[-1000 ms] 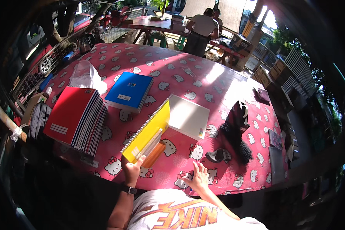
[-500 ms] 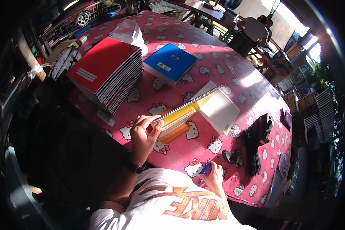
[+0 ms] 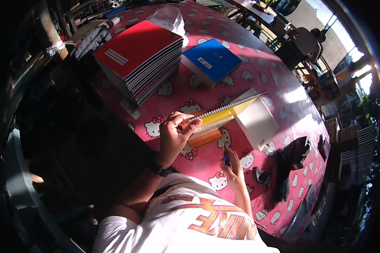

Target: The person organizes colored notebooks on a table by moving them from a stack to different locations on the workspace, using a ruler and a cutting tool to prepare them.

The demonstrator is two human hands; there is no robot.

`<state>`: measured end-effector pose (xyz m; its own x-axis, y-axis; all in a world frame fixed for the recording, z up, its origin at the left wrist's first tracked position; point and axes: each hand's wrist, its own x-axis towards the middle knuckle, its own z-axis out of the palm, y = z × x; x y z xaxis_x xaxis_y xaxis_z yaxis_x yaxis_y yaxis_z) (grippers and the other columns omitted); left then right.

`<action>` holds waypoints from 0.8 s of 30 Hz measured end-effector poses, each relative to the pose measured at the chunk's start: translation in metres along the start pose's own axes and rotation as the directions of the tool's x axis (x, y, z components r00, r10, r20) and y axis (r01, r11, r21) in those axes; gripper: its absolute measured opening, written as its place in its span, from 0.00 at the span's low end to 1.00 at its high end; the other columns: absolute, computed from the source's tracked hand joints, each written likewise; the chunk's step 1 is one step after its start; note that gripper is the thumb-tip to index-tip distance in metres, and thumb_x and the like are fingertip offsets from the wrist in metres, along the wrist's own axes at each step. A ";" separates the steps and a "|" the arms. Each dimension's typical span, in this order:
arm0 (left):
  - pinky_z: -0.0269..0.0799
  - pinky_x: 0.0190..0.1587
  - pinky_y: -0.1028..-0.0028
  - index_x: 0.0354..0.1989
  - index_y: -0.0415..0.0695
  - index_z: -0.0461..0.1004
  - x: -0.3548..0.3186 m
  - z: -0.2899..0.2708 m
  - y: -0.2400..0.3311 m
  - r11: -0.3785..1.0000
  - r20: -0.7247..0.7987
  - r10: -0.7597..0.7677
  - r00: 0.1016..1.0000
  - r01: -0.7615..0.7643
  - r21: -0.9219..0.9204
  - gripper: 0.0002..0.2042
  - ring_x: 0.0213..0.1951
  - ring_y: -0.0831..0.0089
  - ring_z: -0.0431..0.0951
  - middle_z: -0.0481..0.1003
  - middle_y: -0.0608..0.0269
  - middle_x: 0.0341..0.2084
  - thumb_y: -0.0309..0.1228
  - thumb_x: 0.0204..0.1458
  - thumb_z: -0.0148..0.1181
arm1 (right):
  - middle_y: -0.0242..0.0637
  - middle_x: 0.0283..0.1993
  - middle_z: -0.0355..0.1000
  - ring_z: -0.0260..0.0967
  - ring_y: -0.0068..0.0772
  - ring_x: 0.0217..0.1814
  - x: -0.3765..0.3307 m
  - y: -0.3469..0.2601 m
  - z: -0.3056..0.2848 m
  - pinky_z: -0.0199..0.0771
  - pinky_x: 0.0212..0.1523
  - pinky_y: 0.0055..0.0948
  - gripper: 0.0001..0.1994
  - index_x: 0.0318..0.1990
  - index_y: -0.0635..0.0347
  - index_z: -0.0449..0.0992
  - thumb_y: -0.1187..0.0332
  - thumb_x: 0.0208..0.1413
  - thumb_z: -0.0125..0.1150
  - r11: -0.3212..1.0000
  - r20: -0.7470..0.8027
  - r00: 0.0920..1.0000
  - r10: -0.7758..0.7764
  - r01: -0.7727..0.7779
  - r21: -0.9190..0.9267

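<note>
- Counting two bare hands from my remote feed: the left hand (image 3: pixel 175 133) is closed, thumb against fingers, on the near end of one yellow wire-spiral notebook (image 3: pixel 245 106), tilted up off the table, spine uppermost.
- One small blue-handled tool (image 3: pixel 227 157) sits in the right hand (image 3: pixel 234 168), whose fingers are curled round it; I cannot make out its tip clearly.
- One orange-brown oblong piece (image 3: pixel 207 139) lies below the notebook, partly hidden by it.
- One pale, flat, rectangular book (image 3: pixel 259 126) lies just beyond.
- One tall stack of red-covered spiral notebooks (image 3: pixel 139 46) stands to the left; I cannot count its layers.
- One thick blue-covered block of notebooks (image 3: pixel 213 61) is just beside it, with one crumpled clear plastic bag (image 3: pixel 169 19) behind the stack.
- All rest on one pink tablecloth (image 3: pixel 200 166) printed with white cat faces, partly sunlit.
- Past it, I see one rusty post (image 3: pixel 50 29) at left and a person (image 3: pixel 306 44) by another table at upper right.
</note>
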<state>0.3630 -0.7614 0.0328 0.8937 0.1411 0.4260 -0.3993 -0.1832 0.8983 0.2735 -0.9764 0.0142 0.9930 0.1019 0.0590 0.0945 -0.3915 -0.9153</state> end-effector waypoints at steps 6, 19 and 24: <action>0.69 0.32 0.78 0.33 0.39 0.76 0.004 -0.003 0.005 0.984 -0.016 0.101 0.995 -0.097 0.146 0.08 0.28 0.78 0.74 0.75 0.65 0.26 0.29 0.47 0.62 | 0.49 0.44 0.66 0.66 0.52 0.45 0.036 -0.073 0.020 0.65 0.46 0.37 0.25 0.54 0.65 0.62 0.70 0.47 0.59 0.930 0.108 0.959 -0.263 0.281 -0.237; 0.70 0.33 0.76 0.31 0.40 0.76 0.003 -0.006 -0.007 0.983 0.003 0.131 0.991 -0.130 0.127 0.09 0.28 0.72 0.74 0.75 0.62 0.25 0.19 0.38 0.62 | 0.47 0.38 0.67 0.62 0.50 0.41 0.058 -0.103 0.032 0.62 0.45 0.42 0.17 0.44 0.66 0.66 0.73 0.45 0.57 0.784 0.063 0.913 -0.404 0.381 -0.491; 0.68 0.31 0.73 0.30 0.41 0.76 0.002 -0.007 -0.010 0.974 -0.010 0.181 0.983 -0.178 0.138 0.11 0.28 0.68 0.72 0.73 0.62 0.24 0.20 0.34 0.64 | 0.47 0.38 0.67 0.62 0.50 0.42 0.058 -0.110 0.031 0.63 0.43 0.42 0.17 0.43 0.66 0.67 0.73 0.43 0.58 0.733 0.088 0.894 -0.439 0.413 -0.541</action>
<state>0.3672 -0.7524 0.0257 0.8045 0.1156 0.5826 -0.5198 -0.3376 0.7848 0.3190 -0.8987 0.1062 0.8402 0.3434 0.4196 0.5174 -0.7393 -0.4310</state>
